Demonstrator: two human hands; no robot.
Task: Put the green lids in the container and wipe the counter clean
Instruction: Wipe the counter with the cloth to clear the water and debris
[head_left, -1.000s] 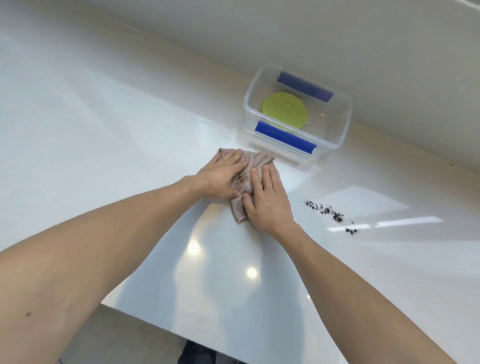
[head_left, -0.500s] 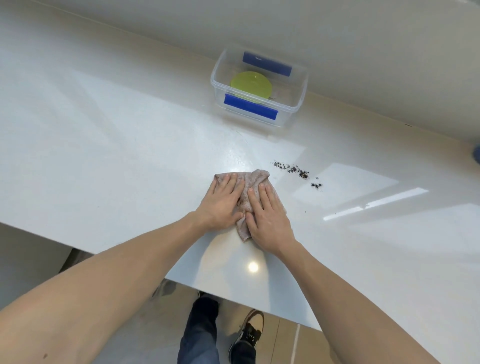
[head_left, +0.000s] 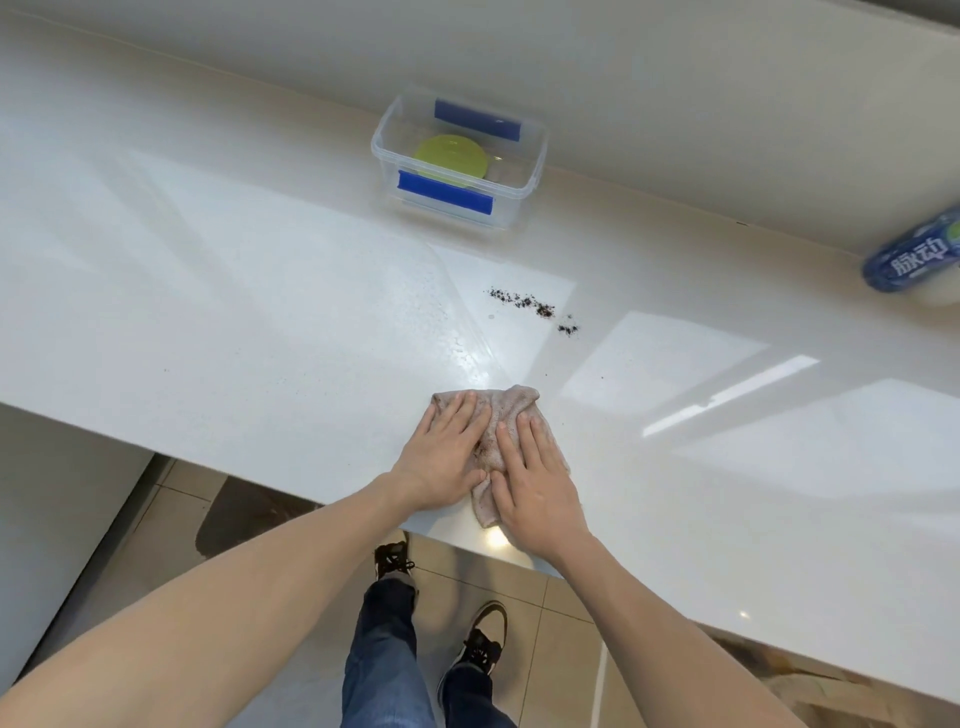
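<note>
Hands: both are lying flat and open, palms down, pressing on the cloth, with fingers stretched forward and nothing gripped.
Left hand (head_left: 441, 462): it is covering the left part of the cloth, its fingertips reaching almost to the cloth's far edge.
Right hand (head_left: 530, 478): it is resting just beside the left hand on the right part of the cloth, thumb sides nearly touching.
Cloth (head_left: 501, 426): a crumpled pinkish-grey rag with dark smudges is lying on the tabletop near its front edge; a bunched corner is sticking out beyond the fingers and a tail is hanging back between the wrists.
Tabletop (head_left: 234, 312): white and glossy, it is catching bright window reflections to the right of the cloth.
Crumbs (head_left: 535, 307): a short trail of dark specks is sitting beyond the cloth and slightly to its right, well apart from it and not under either hand.
Container (head_left: 527, 176): a clear plastic box with blue clips on its near and far sides is standing open far beyond the cloth, close to the wall.
Green lid (head_left: 451, 158): a round yellow-green disc is lying flat inside the container; whether more than one is stacked there I cannot tell.
Bottle (head_left: 914, 260): a blue-labelled bottle is showing at the far right of the cloth, partly cut off and blurred.
Floor: tan tiles are showing below the cloth, where jeans (head_left: 384, 660) and dark sneakers (head_left: 480, 642) are standing.
</note>
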